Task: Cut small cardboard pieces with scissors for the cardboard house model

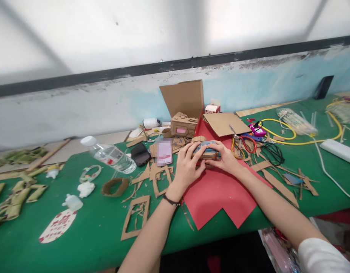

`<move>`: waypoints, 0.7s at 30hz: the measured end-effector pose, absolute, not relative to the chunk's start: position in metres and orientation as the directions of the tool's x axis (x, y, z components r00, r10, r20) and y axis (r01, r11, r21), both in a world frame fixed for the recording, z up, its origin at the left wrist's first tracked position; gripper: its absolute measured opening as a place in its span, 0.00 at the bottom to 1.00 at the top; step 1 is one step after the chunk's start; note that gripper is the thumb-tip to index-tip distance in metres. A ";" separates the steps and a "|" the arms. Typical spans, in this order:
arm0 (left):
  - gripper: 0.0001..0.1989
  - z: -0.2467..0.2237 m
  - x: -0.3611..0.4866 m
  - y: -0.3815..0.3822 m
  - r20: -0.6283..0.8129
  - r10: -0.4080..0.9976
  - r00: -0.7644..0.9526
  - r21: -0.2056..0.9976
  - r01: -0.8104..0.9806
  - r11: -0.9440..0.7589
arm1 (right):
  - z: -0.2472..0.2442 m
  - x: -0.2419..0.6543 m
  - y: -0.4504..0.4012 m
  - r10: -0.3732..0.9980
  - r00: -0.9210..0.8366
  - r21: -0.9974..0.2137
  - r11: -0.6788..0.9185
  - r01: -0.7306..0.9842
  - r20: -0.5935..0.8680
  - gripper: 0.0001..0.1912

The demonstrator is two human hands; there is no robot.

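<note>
Both hands grip a small cardboard model (211, 155) with a blue top, above red paper (217, 197). My left hand (189, 161) has its fingers over the model's left side and top, thumb at the front. Around the right side curls my right hand (224, 157), its thumb also at the front. The fingers hide much of the model. Behind it stands another cardboard model (183, 125) with a pink patch on its front. A phone (164, 151) with a lit screen lies to the left of my left hand.
Scissors with red handles (247, 144), a yellow cable (294, 141) and cardboard scraps (280, 187) lie to the right. Leftward, a water bottle (114, 157) leans over the green table (98, 235). A cardboard frame (126, 223) rests near the front edge.
</note>
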State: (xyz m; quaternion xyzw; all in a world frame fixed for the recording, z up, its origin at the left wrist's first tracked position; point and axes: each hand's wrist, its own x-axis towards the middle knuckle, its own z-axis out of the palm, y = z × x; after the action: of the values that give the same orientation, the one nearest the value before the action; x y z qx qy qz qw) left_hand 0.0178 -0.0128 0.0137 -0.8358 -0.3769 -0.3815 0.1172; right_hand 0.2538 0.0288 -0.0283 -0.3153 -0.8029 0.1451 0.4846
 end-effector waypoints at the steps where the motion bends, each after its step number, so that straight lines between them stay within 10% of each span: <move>1: 0.36 0.014 0.018 -0.012 0.727 0.539 0.425 0.089 0.720 -0.688 | -0.028 0.254 0.029 0.652 -0.324 -0.545 0.755 0.365 0.686 0.36; 8: 0.42 0.012 -0.003 -0.004 0.743 0.512 0.431 0.123 0.665 -0.737 | -0.028 0.254 0.027 0.701 -0.286 -0.631 0.713 0.306 0.654 0.44; 14: 0.52 -0.006 -0.015 -0.001 0.572 0.809 0.133 0.712 0.409 -0.571 | -0.021 0.251 0.026 0.834 -0.100 -0.831 0.550 0.079 0.543 0.51; 21: 0.40 -0.009 0.004 -0.008 0.327 0.944 0.033 0.937 0.120 -0.329 | -0.010 0.239 0.017 0.839 -0.036 -0.839 0.543 0.010 0.543 0.48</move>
State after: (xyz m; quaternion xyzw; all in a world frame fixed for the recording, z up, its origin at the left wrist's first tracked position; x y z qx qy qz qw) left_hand 0.0042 -0.0083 -0.0092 -0.6095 -0.4367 -0.5412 -0.3806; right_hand 0.2385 0.0171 -0.0104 -0.3351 -0.6339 0.3407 0.6081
